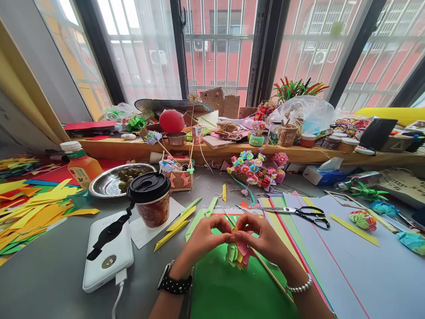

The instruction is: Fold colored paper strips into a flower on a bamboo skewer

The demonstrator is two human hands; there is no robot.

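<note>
My left hand [210, 237] and my right hand [257, 232] meet above a green mat, their fingertips pinched together on a paper flower [238, 256]. Its folded petals are light green, yellow and pink and hang below my fingers. The exact spot gripped is partly hidden by the fingertips. A thin wooden stick [274, 278] runs slantwise past the flower and under my hands; whether it joins the flower I cannot tell. Scissors [300, 212] with black handles lie on coloured paper sheets [352, 261] beyond my right hand. Yellow paper strips [175, 228] lie left of my left hand.
To the left stand a lidded coffee cup [152, 210], a white power bank [108, 252] with a cable, a metal plate [99, 188] of fruit and a juice bottle [81, 164]. Paper scraps [40, 208] pile at far left. Crafts crowd the windowsill [212, 153].
</note>
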